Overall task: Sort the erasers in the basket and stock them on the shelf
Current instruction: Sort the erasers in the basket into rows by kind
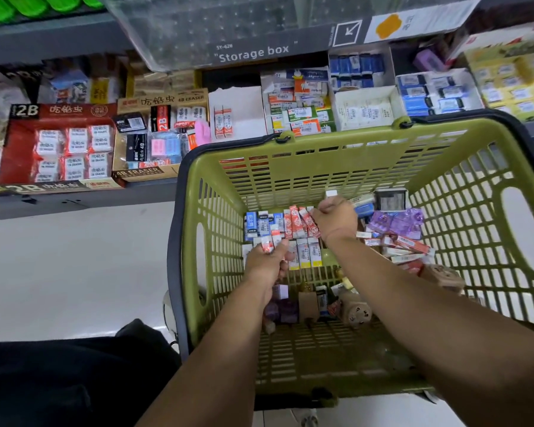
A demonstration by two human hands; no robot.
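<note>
Sorting down in the olive-green slotted plastic basket [336, 140], left hand [265, 263] grip pinching a small red-and-white sleeved eraser [267, 245], right hand [335, 218] grip curled on a little white block eraser [331, 193]. Best to stack matching sleeves flush against the red-and-white row [299, 223] before lifting. Watch the loose purple clear-plastic cases [395, 221] crowding the right. Probably bound for the white cardboard carton [241, 103] on the grey shelf [74, 204], 2 inside already.
</note>
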